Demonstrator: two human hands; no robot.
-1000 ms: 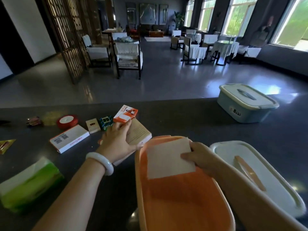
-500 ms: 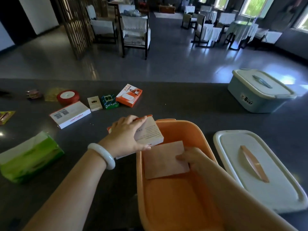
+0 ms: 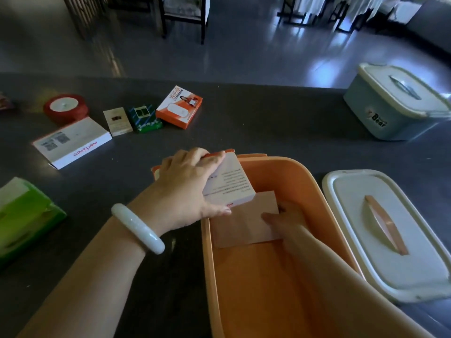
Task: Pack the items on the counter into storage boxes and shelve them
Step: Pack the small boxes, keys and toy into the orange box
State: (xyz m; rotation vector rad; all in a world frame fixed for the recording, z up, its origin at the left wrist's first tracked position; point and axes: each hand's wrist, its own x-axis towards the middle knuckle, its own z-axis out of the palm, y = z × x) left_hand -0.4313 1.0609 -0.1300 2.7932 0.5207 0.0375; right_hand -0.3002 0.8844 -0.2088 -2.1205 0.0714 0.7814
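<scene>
Over the orange box (image 3: 314, 191), our left hand (image 3: 185, 189) grips a book (image 3: 229, 184), our right hand (image 3: 285, 220) pinches a card (image 3: 244, 228); the book may snag the rim.

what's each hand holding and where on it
Left hand grips the white box across its near end, over the orange bin rim. Right hand holds the flat card by its right edge.

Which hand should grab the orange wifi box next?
Left, probably. The orange wifi box lies on the dark counter on the left hand's side, though it holds a white box. The right hand is down inside the orange plastic tub, holding a flat card.
</scene>
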